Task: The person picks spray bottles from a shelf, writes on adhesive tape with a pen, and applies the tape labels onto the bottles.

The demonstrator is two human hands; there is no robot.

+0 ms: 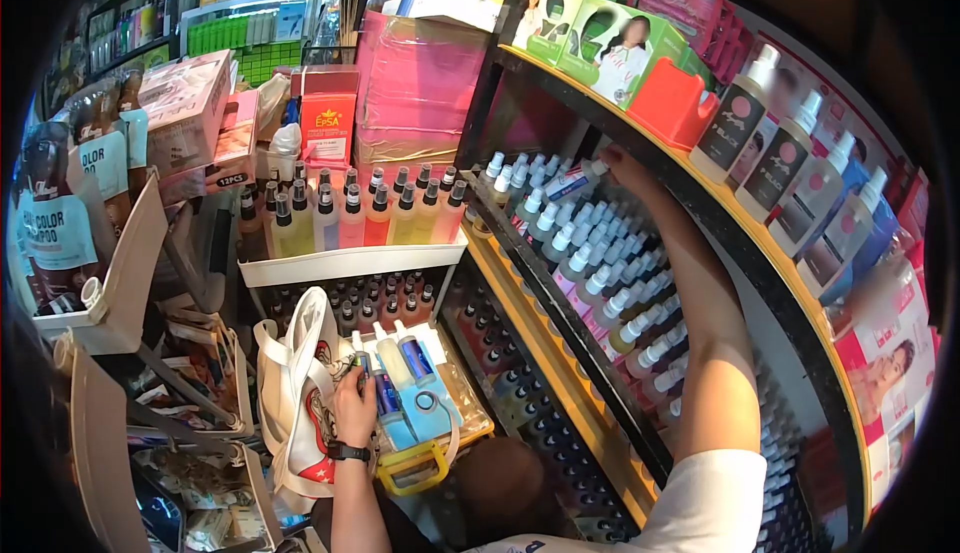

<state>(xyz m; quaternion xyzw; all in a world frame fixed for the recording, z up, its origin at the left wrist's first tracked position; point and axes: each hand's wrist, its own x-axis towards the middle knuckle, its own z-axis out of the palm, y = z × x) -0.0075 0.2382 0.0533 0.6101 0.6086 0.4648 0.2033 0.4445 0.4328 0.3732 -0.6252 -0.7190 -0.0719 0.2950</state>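
Observation:
My right hand (622, 165) reaches to the back of the long bottle shelf. Its fingers close at the white cap of a tilted bottle with a blue-and-white label (570, 183), above rows of white-capped spray bottles (600, 253). Low in front of me, my left hand (354, 403), with a dark wristband, is closed around a slim bottle with a pale cap (360, 345); its fingers partly hide it. Beside it, a clear bottle with a blue label (415, 358) lies on a light blue sheet (430, 415). A white tote bag (297, 393) is left of this hand.
A white-edged rack (350, 262) of colourful spray bottles stands ahead. On the upper right shelf (760, 188) are large pump bottles (775, 158) and green boxes (600, 43). Beige bins (110, 453) crowd the left side. A yellow handle (412, 468) sticks out near the bag.

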